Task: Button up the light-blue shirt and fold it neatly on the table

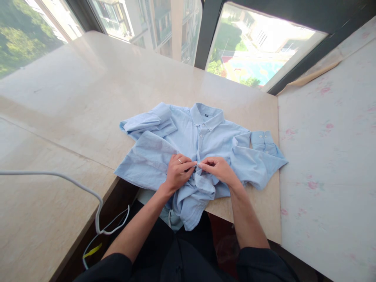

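A light blue button-down shirt (216,135) lies front side up on the stone-like ledge, its collar pointing toward the window. Both sleeves are bent, and the cuff on the right shows small buttons. Along the front placket, my left hand (179,171) and my right hand (217,168) meet with fingertips almost touching. Each pinches the placket fabric around mid-shirt; any button between the fingers is too small to make out. A ring sits on a left finger. Below my hands the lower part of the shirt is bunched and hangs over the ledge's front edge.
The beige ledge (73,94) runs under the windows and drops off at its front edge. A white cable (73,181) loops over that edge at the left, with a yellow tag (93,250) below. A floral-papered wall (326,164) bounds the right side.
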The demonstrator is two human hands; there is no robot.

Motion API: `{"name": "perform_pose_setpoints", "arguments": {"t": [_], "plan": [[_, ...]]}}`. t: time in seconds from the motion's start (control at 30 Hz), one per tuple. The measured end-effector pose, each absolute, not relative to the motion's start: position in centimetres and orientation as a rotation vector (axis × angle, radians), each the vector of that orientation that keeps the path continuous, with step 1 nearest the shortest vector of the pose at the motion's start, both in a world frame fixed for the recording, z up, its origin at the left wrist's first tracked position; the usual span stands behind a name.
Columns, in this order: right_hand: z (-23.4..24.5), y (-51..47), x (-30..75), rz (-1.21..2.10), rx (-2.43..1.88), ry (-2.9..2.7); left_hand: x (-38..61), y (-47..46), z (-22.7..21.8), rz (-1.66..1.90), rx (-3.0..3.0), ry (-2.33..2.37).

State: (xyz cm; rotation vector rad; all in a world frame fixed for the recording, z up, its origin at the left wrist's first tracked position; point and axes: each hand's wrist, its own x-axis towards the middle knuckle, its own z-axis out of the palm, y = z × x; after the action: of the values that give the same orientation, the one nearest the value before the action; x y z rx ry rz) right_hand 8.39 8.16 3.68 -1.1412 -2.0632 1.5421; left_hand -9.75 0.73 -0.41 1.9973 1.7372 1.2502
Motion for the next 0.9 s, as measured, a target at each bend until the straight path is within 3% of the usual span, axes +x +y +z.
{"name": "perform_pose_setpoints", "arguments": {"t": [0.27,0.9], "plan": [[2.5,7.0,7.6,1.095,-0.903,-2.089,-9.7,0.9,-0.2,1.272,1.861,1.740],[2.4,7.1,8.3,0.797,-0.694,-2.285,-9.6,0.8,-0.3,1.300,1.863,1.737]]}}
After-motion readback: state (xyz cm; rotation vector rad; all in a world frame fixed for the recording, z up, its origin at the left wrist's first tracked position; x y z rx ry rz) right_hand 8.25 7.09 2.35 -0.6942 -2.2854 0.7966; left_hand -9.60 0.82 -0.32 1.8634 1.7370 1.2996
